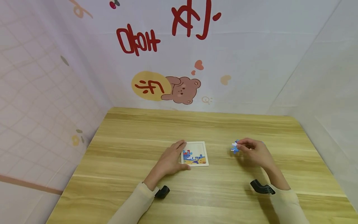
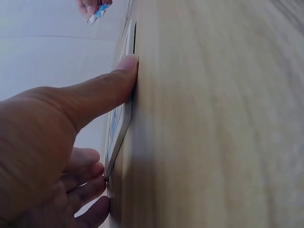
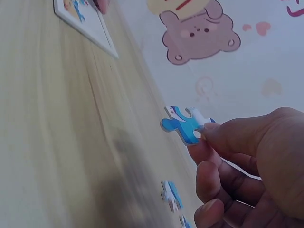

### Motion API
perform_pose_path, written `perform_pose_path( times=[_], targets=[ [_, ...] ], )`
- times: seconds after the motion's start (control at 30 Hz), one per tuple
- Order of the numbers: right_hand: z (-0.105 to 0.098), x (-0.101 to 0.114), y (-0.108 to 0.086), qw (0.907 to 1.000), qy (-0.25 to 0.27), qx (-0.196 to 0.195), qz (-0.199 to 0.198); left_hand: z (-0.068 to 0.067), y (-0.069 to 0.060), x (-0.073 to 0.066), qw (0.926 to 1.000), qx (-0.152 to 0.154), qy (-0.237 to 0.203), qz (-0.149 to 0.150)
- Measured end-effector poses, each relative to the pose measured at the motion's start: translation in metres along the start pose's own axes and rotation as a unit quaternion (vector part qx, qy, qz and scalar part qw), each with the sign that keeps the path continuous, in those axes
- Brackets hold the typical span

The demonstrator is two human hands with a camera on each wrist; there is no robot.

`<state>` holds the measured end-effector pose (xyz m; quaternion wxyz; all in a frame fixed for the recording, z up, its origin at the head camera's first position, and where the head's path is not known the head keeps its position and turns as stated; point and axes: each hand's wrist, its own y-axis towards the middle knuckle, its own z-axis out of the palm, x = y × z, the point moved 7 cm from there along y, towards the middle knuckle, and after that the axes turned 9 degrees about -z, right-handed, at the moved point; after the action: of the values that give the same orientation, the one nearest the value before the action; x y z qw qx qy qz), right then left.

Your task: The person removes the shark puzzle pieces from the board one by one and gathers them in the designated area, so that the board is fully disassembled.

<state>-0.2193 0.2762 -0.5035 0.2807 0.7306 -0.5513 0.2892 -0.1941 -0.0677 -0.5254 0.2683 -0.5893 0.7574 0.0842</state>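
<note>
Where the puzzle (image 1: 195, 154) lies, pale walls (image 1: 246, 56) border the wood-grain table (image 1: 212, 196).

Two hands show, one left hand (image 1: 169, 158) and one right hand (image 1: 256, 154), with two sleeves (image 1: 137, 200) and two black wrist devices (image 1: 162, 192). One table (image 1: 207, 196) bears one puzzle board (image 1: 206, 154), whose fitted pieces (image 1: 193, 158) are too small to count, and the right wrist view shows three loose pieces (image 3: 186, 129): one in the right hand and two on the table. The back wall (image 1: 251, 46) carries one bear (image 1: 183, 90), one yellow disc (image 1: 151, 85) and three hearts (image 1: 199, 65).
</note>
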Motion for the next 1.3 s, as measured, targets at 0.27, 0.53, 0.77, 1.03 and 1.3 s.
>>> perform_pose_path(
  times=[0.27,0.53,0.77,1.03,1.3],
  targets=[
    [-0.025,-0.024,-0.015,0.9985,-0.052,-0.013,0.011,0.0,-0.001,0.0,0.9999,0.005,0.009,0.004],
    [-0.043,-0.041,-0.027,0.9949,-0.097,-0.019,0.02,0.001,-0.001,0.001,0.9998,0.005,0.016,0.007],
    [-0.042,-0.05,-0.03,0.9941,-0.105,-0.009,0.025,0.001,-0.001,0.0,0.9999,0.001,0.01,0.013],
    [-0.036,-0.05,-0.027,0.9888,-0.148,-0.018,0.005,0.0,-0.003,-0.001,0.9999,0.003,0.003,0.016],
    [-0.037,-0.05,-0.027,0.9833,-0.176,-0.045,-0.013,-0.001,-0.003,-0.001,0.9999,0.005,0.005,0.015]
  ],
)
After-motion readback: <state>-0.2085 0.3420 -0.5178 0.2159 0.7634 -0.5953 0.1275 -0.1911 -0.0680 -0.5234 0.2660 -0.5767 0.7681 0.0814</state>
